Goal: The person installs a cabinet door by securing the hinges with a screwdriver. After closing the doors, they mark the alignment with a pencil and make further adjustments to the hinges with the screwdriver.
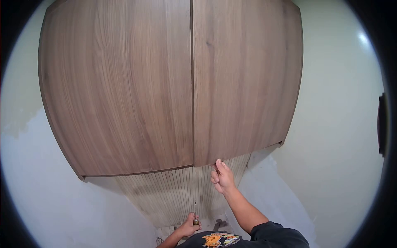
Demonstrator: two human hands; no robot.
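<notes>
A wood-grain cabinet with a left door [120, 91] and a right door [246, 78] fills most of the view. My right hand [223, 178] is raised to the bottom edge of the right door, near the gap between the doors. Its thumb rests on the front face and the curled fingers are at the underside, pinching the edge. Low in front of my body, my left hand [188, 227] is closed around a small tool [196, 222] that looks like a screwdriver, with a dark, greenish handle and a thin shaft pointing up. Its full length is hard to make out.
Below the cabinet is a ribbed, light panel [161, 190]. Pale walls stand close on the left [37, 198] and right [339, 124]. A dark object [382, 124] is on the right wall. Blurred items [220, 225] lie low behind my hands.
</notes>
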